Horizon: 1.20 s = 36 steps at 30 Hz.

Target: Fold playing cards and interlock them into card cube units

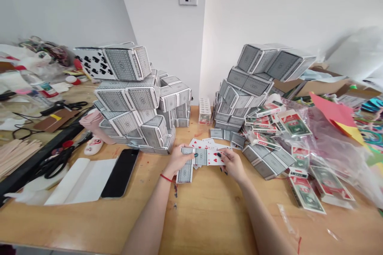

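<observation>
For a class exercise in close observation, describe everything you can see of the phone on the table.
The phone is a slim, rectangular slab with rounded corners. Its upward face is glossy black and unlit, and no buttons, lens or markings can be made out, so it cannot be told whether this is the screen or the back. It lies flat and slightly slanted on the wooden table, left of centre, with one long edge against a white sheet. Nothing rests on it.

On the wooden table [206,219], a stack of boxed card decks [128,99] and another stack [248,83] stand behind the loose playing cards [199,142]; a smartphone [120,173] lies left, beside scissors [56,163].
</observation>
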Tool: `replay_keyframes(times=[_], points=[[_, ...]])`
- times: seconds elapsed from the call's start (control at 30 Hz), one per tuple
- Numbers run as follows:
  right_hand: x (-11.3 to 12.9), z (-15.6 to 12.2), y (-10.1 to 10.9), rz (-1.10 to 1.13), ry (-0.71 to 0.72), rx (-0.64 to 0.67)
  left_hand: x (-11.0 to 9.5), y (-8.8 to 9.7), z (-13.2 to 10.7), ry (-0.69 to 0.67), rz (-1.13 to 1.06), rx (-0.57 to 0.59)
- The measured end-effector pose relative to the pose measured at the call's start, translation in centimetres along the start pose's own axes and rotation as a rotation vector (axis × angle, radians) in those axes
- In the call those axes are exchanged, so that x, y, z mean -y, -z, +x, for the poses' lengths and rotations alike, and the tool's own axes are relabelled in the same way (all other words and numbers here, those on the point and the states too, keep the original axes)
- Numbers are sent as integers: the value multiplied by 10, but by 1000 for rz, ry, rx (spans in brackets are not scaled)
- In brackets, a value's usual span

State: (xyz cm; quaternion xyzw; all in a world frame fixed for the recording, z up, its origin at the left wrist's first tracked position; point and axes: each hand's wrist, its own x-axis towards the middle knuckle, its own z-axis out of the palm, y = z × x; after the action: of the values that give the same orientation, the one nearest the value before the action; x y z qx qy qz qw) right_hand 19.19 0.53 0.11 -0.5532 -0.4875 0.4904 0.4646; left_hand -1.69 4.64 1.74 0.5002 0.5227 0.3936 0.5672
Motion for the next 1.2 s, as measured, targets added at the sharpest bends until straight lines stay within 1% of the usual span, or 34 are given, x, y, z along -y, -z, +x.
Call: replay_keyframes(times=[0.1, 0.2, 0.3, 0.43, 0.6, 0.73, 0.87, 0.93, 1.03, 1.2], points=[[1, 1, 1, 68, -29, 56, -2, 2, -1, 39, -78, 53], [1, 1, 3, 90, -27, 63, -1, 2, -1, 57, -116, 77], [2, 0, 0, 35, -14, 54, 3, 0, 0, 72, -109, 72], [3, -2, -8, -10, 1, 37, 4, -7, -1, 96, -118, 56], [1, -3, -15, 2, -19, 97, 1, -12, -3, 110, -154, 40], [2, -4, -14, -8, -12, 131, 3, -10, -2, 129, -161, 52], [4, -3, -11, 62, -22, 181, 6, -8, 0, 133, -177, 59], [4, -2, -10, 103, -41, 175, 7, -8, 0, 128, -195, 58], [2, 0, -10, 139, -63, 150, 8, -8, 1, 131, -222, 89], [-2, 1, -9, 104, -45, 126, 7, -8, 0, 133, -241, 121]])
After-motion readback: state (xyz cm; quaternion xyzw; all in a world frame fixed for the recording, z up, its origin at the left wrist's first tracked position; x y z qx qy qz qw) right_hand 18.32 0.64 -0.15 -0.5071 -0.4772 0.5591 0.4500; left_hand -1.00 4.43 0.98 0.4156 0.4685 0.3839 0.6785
